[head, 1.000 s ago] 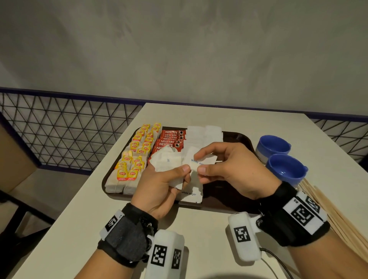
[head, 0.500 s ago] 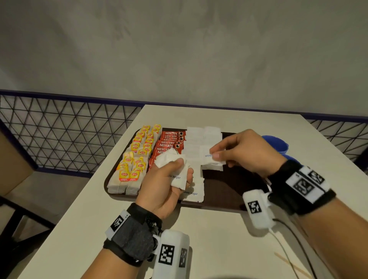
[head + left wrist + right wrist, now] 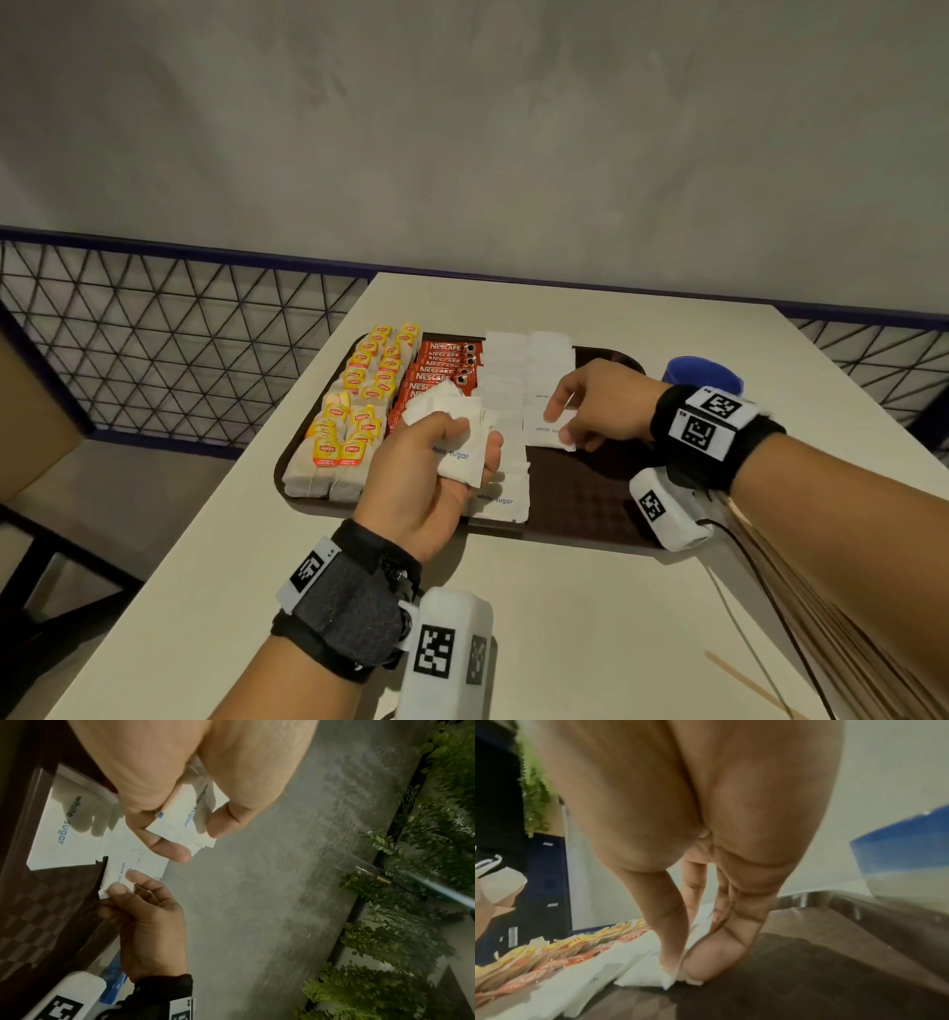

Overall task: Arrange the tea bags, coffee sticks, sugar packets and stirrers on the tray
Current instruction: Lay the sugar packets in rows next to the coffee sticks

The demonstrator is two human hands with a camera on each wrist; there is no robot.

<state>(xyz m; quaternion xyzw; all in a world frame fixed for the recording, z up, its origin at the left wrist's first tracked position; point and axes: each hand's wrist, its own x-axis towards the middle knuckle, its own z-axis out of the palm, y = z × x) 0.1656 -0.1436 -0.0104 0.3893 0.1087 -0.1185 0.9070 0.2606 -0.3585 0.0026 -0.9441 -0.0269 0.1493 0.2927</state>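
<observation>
A dark brown tray (image 3: 590,519) holds yellow-tagged tea bags (image 3: 354,411) on the left, red coffee sticks (image 3: 436,365) beside them, and two columns of white sugar packets (image 3: 529,354). My left hand (image 3: 436,462) grips a small stack of sugar packets (image 3: 185,815) above the tray's front. My right hand (image 3: 575,421) pinches one sugar packet (image 3: 544,429) by its corner, low at the near end of the right column (image 3: 672,977). Wooden stirrers (image 3: 842,642) lie on the table at the right, partly behind my right forearm.
Blue cups (image 3: 703,372) stand on the table right of the tray, behind my right wrist. One loose stirrer (image 3: 744,683) lies near the table's front right. A mesh railing (image 3: 154,339) runs along the table's left side.
My right hand took one packet from the left hand's stack, carried it right and down, and now holds it low on the tray. The left hand stayed with its stack.
</observation>
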